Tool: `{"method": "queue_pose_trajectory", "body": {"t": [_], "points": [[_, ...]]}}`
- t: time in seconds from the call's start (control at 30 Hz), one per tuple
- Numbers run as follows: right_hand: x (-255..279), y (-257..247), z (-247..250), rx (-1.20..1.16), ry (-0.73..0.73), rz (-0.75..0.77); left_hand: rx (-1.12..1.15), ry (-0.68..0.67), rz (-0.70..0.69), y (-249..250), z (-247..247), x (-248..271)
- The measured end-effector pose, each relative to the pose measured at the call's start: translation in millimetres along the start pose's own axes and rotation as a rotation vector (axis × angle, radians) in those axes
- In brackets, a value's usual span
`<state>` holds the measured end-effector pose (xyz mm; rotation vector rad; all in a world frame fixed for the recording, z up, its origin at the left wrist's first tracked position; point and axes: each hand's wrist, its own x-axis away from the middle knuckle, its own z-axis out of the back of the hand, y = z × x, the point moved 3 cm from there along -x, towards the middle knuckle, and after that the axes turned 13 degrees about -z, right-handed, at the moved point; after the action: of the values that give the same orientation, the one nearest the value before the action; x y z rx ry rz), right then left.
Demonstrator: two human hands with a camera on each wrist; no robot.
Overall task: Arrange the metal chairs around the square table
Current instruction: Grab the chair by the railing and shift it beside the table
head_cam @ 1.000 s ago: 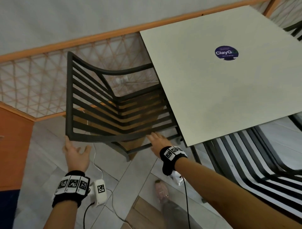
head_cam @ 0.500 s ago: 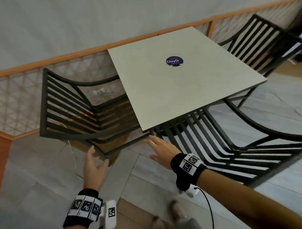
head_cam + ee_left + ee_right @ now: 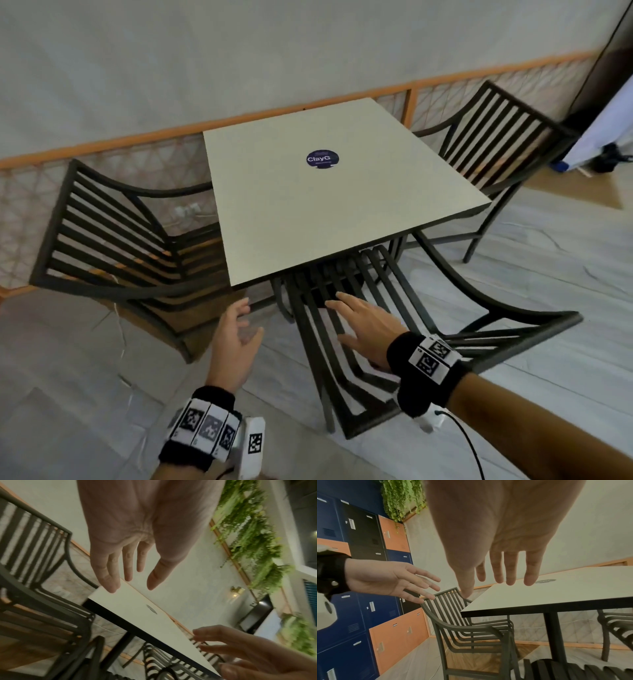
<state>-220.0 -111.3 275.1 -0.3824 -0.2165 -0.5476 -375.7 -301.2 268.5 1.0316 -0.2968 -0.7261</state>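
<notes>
A square table (image 3: 325, 198) with a cream top and a round dark sticker stands by the wall. Three dark metal slatted chairs surround it: the left chair (image 3: 113, 240), the right chair (image 3: 496, 137), and the near chair (image 3: 394, 308), its seat partly under the table's front edge. My left hand (image 3: 248, 320) is open in the air between the left and near chairs, holding nothing. My right hand (image 3: 339, 318) hovers open above the near chair's seat slats. The wrist views show the left hand (image 3: 132, 580) and right hand (image 3: 496, 585) with fingers spread at about tabletop (image 3: 556, 595) height.
An orange rail with a lattice panel (image 3: 137, 161) runs along the wall behind the table. A white cable (image 3: 120, 329) trails over the floor under the left chair. Blue, black and orange lockers (image 3: 359, 574) stand at the left. Dark items (image 3: 609, 157) lie at the far right.
Both hands have come off the left chair's back and moved right, towards the near chair. My view has swung right and pulled back, so that all three chairs show.
</notes>
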Motion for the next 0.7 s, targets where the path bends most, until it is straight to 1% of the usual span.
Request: {"method": "queue_pose_trajectory", "body": {"t": [0.13, 0.2, 0.3, 0.43, 0.53, 0.7], "points": [[38, 82, 32, 0.019, 0.017, -0.041, -0.027, -0.262, -0.15, 70, -59, 17], [57, 123, 50, 0.027, 0.043, -0.084, -0.051, -0.348, -0.212, 107, -82, 15], [81, 183, 74, 0.019, 0.062, -0.164, -0.055, -0.385, -0.302, 158, -115, -3], [94, 262, 98, 0.018, 0.07, -0.282, -0.056, -0.43, -0.365, 202, -169, -40], [90, 318, 114, 0.014, 0.067, -0.332, -0.107, -0.505, -0.418, 225, -215, -66], [59, 420, 159, 0.045, 0.069, -0.384, -0.128, -0.584, -0.462, 267, -305, -122]]}}
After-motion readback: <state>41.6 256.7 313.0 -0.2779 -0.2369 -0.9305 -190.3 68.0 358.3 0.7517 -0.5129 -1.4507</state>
